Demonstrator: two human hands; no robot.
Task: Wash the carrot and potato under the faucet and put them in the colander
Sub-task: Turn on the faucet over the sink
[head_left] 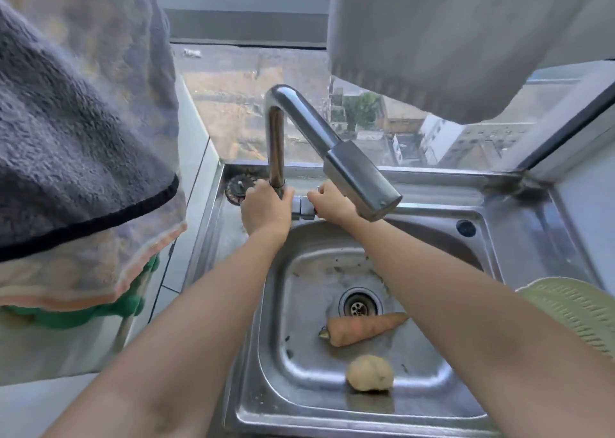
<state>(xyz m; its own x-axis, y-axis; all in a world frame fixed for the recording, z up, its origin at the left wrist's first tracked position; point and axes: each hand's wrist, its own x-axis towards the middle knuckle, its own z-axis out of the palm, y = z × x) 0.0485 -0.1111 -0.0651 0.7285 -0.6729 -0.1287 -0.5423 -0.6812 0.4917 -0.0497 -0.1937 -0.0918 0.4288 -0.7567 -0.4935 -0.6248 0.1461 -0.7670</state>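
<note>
Potato [369, 372], carrot [362, 329] in sink [273, 338], washing not started; left hand [264, 209] fingers grip faucet [299, 115] base, right hand [332, 203] grips handle [304, 208]; no water visible.

I find no readable text, label, brand or number anywhere. Dark round disc [237, 188] has faint marks, too blurred to read.

The head camera is looking down, close over the sink [532, 224]. It is facing the faucet [359, 181] at twelve o'clock.
</note>
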